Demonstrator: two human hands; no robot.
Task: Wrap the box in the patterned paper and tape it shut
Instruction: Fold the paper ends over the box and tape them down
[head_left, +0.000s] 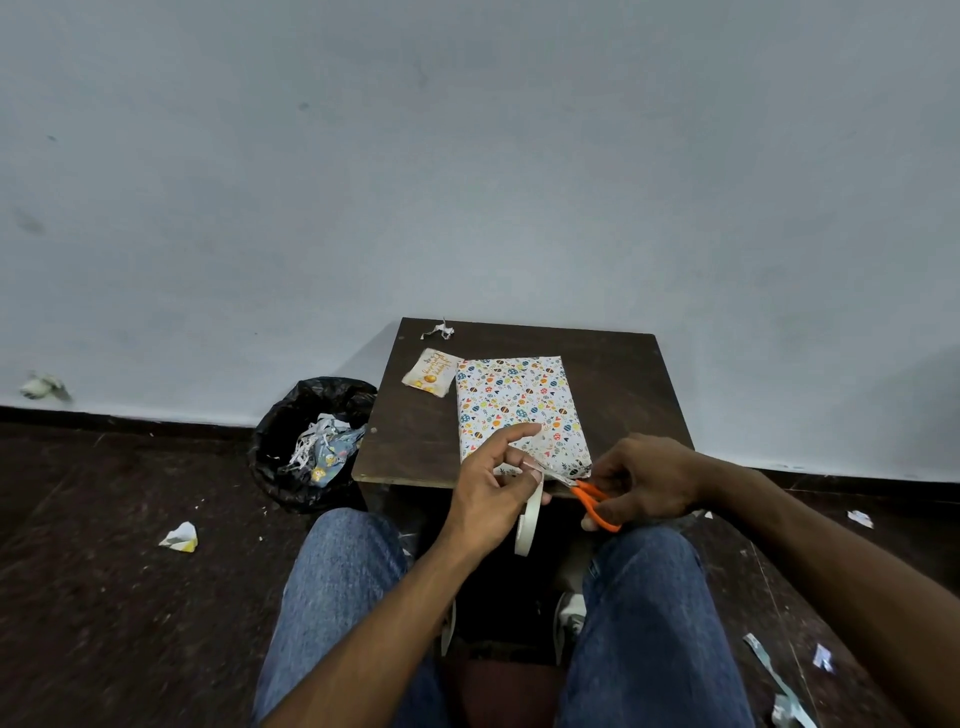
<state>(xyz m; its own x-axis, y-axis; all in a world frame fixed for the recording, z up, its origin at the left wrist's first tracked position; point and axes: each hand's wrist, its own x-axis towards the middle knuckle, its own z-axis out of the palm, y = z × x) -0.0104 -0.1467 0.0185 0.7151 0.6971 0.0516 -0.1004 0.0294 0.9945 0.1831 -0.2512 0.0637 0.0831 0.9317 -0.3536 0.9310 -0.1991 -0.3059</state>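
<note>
Box (521, 410) already sits fully covered in the patterned paper, lying flat on the small dark table (623, 384), near edge close to the person's knees. So the job looks late-stage: taping, not folding.

Left hand (491, 493) pinches a short stretch of tape between thumb and fingers, index finger stuck out over the box. The tape roll (529, 519) hangs below that hand on its own strip (seen edge-on, so how it's supported beyond the strip I can't tell). Holding the strip taut just off the table's front edge gives the blades something firm to bite.

Right hand (644, 483) has fingers curled through the orange-handled scissors (592, 501), blades aimed left at the strip right beside the left fingertips. Blades look nearly closed on the tape; whether it's cut through, can't tell.

Risk, my guess: the roll drops to the lap once the strip parts.

Elsewhere: small printed card (430, 372) beside the box's far-left corner, a crumpled scrap (440, 329) at the table's back edge, black-lined bin (311, 441) of paper offcuts left of the table, scraps on the floor.
</note>
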